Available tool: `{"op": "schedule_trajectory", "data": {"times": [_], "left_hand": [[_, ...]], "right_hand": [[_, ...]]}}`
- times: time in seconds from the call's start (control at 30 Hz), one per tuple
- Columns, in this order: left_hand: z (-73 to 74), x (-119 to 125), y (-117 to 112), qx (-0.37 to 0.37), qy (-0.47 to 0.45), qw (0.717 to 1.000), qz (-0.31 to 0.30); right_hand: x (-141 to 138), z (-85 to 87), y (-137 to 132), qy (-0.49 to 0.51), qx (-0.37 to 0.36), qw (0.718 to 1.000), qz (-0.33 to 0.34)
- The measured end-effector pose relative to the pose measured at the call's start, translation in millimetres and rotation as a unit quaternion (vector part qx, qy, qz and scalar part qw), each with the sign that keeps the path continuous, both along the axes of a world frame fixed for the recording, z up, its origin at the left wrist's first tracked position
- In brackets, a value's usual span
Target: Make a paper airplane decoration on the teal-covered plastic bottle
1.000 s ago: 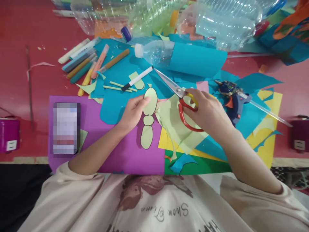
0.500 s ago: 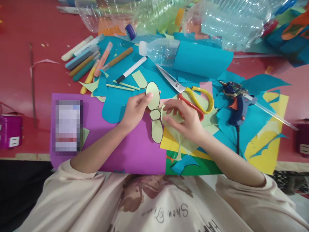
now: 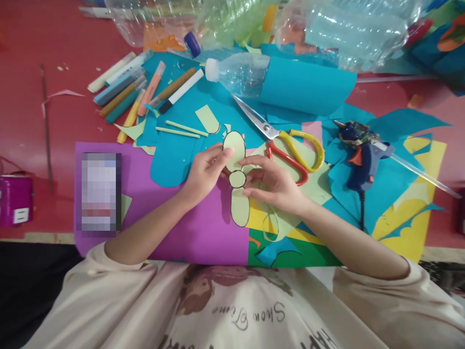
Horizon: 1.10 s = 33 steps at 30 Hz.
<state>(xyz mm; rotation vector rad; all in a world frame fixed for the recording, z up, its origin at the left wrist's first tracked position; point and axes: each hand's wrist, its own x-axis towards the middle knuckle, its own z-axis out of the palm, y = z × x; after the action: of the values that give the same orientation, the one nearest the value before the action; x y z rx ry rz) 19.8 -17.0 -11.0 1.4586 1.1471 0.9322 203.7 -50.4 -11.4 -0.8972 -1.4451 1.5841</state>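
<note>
A pale green paper cutout [image 3: 240, 206] with black outlines has two long oval lobes and a small circle at its middle. My left hand [image 3: 207, 169] pinches its upper lobe between thumb and fingers. At the circle's right edge, my right hand [image 3: 272, 182] holds the cutout with curved fingers and thumb. Part of another pale green piece shows behind the right fingers, though how it joins is hidden. Scissors [image 3: 279, 135] with red and yellow handles lie open just beyond my right hand. Near my left hand are thin pale green strips [image 3: 181, 128] and a small tab of paper [image 3: 208, 119].
Several markers [image 3: 123, 92] lie at the upper left. A bottle wrapped in blue paper [image 3: 308, 85] rests beyond the scissors, with clear plastic bottles [image 3: 356, 29] behind. A glue gun [image 3: 359, 165] lies right. A phone [image 3: 100, 191] sits on purple paper [image 3: 163, 247].
The cutout has shifted slightly toward me. My right fingers, apart from its circle before, now touch it. The black-and-white marker has moved up and left, beside the brown one.
</note>
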Motion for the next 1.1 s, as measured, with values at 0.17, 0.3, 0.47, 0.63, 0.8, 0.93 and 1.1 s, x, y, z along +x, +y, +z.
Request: {"op": "schedule_trajectory", "data": {"times": [0.17,0.3,0.47,0.63,0.8,0.93,1.1], "left_hand": [[-2.2,-0.7,-0.2,0.004,-0.017,0.999,-0.041],[-5.1,-1.8,-1.7,0.077,-0.014,0.996,-0.046],[-5.7,-4.2,-7.5,0.117,-0.006,0.986,-0.117],[-6.2,-4.3,-9.1,0.119,-0.006,0.984,-0.129],[-8.4,-3.7,-9.6,0.105,-0.020,0.988,-0.115],[-10.5,-3.3,-9.9,0.088,-0.010,0.992,-0.090],[-12.0,-3.3,-9.3,0.106,-0.005,0.991,-0.078]], "right_hand": [[2.6,-0.3,0.6,-0.017,-0.021,1.000,-0.007],[3.2,-3.0,-0.3,0.000,-0.009,0.999,-0.032],[3.8,-6.0,-0.8,-0.004,0.026,0.998,-0.054],[3.2,-9.5,-1.4,-0.029,0.039,0.997,-0.058],[-1.6,-1.9,-2.6,-0.055,0.059,0.991,-0.106],[16.1,31.2,-2.4,-0.165,0.068,0.967,-0.181],[71.7,75.7,-11.5,-0.456,0.045,0.863,-0.214]]}}
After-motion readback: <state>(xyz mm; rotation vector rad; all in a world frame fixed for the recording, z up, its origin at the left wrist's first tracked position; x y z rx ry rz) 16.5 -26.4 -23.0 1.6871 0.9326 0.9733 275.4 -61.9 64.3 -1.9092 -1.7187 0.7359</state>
